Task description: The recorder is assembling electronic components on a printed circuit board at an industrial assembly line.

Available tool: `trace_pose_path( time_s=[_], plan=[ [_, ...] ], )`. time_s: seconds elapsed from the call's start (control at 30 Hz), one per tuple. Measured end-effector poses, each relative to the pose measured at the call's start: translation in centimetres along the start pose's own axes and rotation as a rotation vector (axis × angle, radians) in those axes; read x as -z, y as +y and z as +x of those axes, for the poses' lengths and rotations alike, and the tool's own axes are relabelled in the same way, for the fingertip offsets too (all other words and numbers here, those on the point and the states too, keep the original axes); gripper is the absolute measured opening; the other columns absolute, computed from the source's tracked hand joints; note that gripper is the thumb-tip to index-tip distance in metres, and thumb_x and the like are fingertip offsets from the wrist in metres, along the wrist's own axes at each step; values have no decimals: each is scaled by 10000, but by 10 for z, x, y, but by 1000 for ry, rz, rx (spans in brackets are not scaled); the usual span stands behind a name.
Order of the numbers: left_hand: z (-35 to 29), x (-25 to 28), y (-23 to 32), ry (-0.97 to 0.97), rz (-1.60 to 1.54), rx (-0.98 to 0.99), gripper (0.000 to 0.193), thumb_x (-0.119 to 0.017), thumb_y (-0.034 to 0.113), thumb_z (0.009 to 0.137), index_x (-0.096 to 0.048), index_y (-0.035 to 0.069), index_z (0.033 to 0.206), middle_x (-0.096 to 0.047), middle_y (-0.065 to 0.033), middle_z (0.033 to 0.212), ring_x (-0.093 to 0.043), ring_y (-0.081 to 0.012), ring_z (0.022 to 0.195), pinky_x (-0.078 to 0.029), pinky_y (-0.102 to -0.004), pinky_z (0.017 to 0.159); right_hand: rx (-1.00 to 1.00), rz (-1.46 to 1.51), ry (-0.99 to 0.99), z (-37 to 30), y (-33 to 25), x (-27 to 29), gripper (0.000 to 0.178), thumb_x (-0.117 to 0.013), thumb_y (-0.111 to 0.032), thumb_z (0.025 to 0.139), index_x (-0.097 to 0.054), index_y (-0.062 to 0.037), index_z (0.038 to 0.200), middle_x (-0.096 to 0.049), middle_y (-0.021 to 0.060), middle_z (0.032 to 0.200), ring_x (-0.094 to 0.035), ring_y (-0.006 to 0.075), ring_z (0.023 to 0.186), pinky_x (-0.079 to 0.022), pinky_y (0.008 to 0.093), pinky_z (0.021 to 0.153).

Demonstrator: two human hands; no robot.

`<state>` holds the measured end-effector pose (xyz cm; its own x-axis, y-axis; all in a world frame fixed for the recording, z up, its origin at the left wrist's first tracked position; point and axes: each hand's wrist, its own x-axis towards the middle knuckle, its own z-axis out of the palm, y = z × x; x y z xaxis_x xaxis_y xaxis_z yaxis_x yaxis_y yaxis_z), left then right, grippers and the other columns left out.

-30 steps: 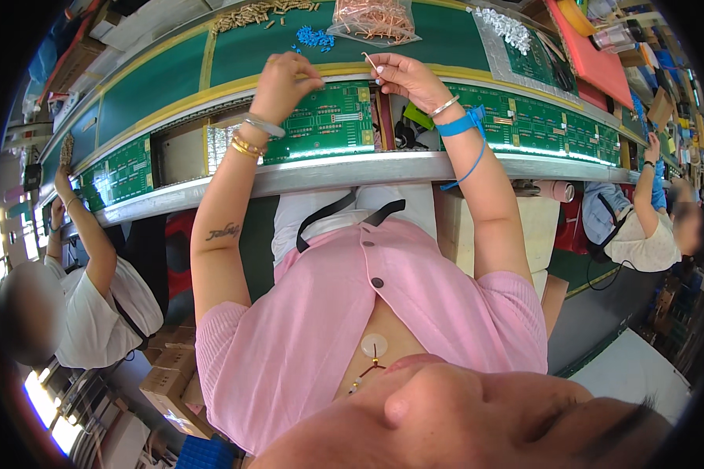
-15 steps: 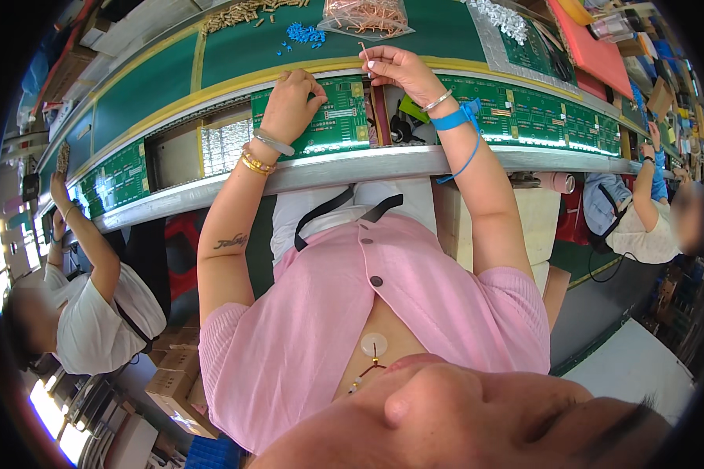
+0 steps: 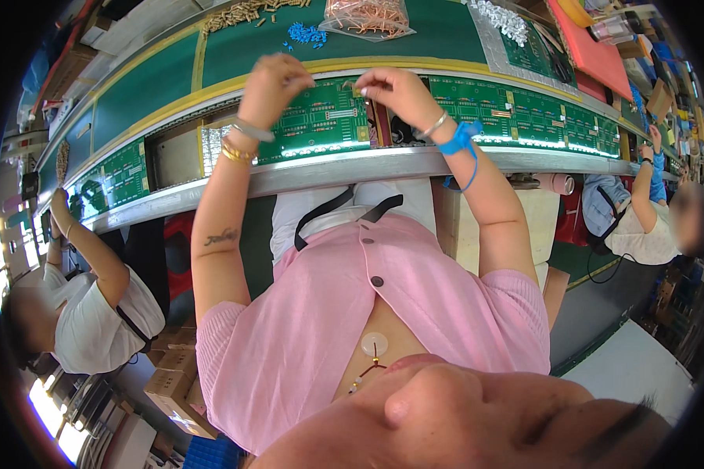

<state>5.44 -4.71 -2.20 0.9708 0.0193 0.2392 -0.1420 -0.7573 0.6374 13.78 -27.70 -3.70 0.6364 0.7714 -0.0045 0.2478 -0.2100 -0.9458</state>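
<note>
A green circuit board (image 3: 313, 129) lies in the rail in front of me, with small parts on it. Over its upper left part is my left hand (image 3: 267, 90), smeared by motion, its fingertips towards the right. My right hand (image 3: 403, 95) bends down at the board's far right corner, thumb and fingers drawn together at the edge. Whatever they pinch is hidden or too small to see. Beyond my left hand sits a little heap of blue parts (image 3: 305, 34). A clear bag of copper-coloured wire pieces (image 3: 366, 17) lies past my right hand.
More green boards (image 3: 524, 117) stand along the rail to the right, and another (image 3: 117, 178) to the left. Tan cylindrical parts (image 3: 246, 12) and white parts (image 3: 502, 22) are heaped at the back. A metal rail (image 3: 328, 168) runs along the near side. Co-workers sit on both sides.
My right hand has come down and nearer to the board's corner; the copper-coloured piece it held up no longer shows. My left hand has moved left and away, towards the blue parts.
</note>
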Motion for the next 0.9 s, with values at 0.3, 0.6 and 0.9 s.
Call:
trace_pose_path(
  time_s=[0.3,0.6,0.9],
  plan=[
    [12,2,-33,138,623,-158,165,-601,101,758,-663,71,908,-585,-50,936,-522,-261,931,-475,-338,751,381,-682,90,-19,-9,-32,108,-630,-119,725,-626,-100,831,-526,30,775,-497,223,786,-450,323,668],
    [-2,7,-35,185,475,-142,156,-610,88,753,-658,51,897,-574,-72,890,-534,-272,868,-464,-349,747,522,-851,59,-18,-6,-35,135,-585,-91,710,-625,-102,839,-528,23,791,-497,210,780,-466,308,663],
    [-7,9,-40,230,313,-138,86,-622,92,751,-659,57,820,-574,-62,823,-539,-263,819,-451,-355,739,434,-1018,15,-46,-13,-28,394,-532,-58,712,-573,-126,1098,-482,76,1195,-438,244,1123,-438,345,853]
  ],
)
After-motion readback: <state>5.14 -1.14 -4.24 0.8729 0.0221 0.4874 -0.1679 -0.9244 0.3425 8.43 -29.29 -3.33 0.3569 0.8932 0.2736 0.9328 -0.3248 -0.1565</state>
